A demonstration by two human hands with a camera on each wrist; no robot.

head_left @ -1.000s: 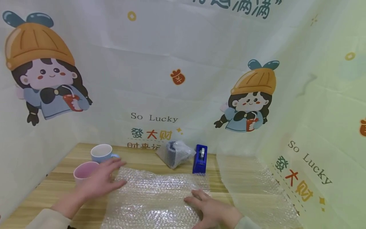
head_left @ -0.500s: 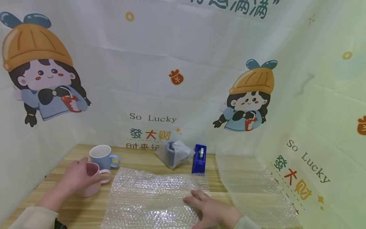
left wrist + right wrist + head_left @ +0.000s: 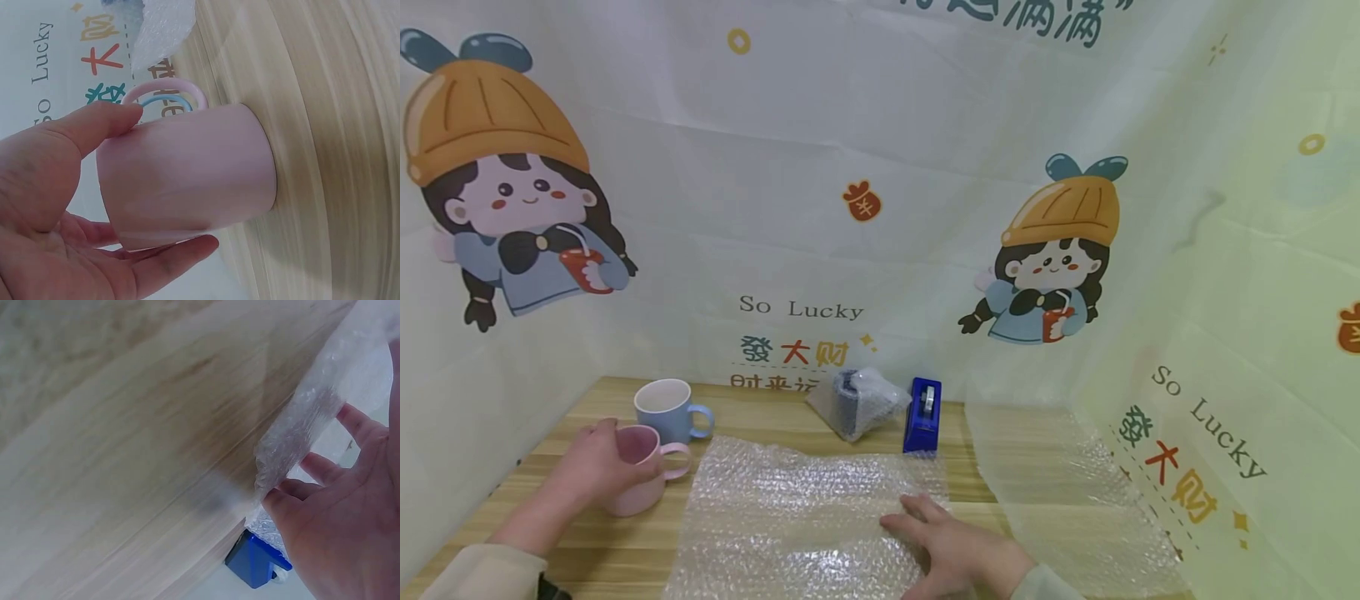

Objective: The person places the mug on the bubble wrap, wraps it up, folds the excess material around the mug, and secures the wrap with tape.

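We see a smooth, softly glossy pink mug [image 3: 194, 169], shiny, bumpy plastic bubble wrap [image 3: 805, 508], a wood-grain tabletop [image 3: 617, 558] and a creased, cloth-like backdrop [image 3: 760, 208].

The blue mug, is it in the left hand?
No, the left hand grips the pink mug, and the blue mug stands behind that on the table.

Two mugs [image 3: 640, 496] [image 3: 674, 422], two bubble sheets [image 3: 805, 508] [image 3: 1067, 500], one bundle [image 3: 857, 404], one tape dispenser [image 3: 922, 425]
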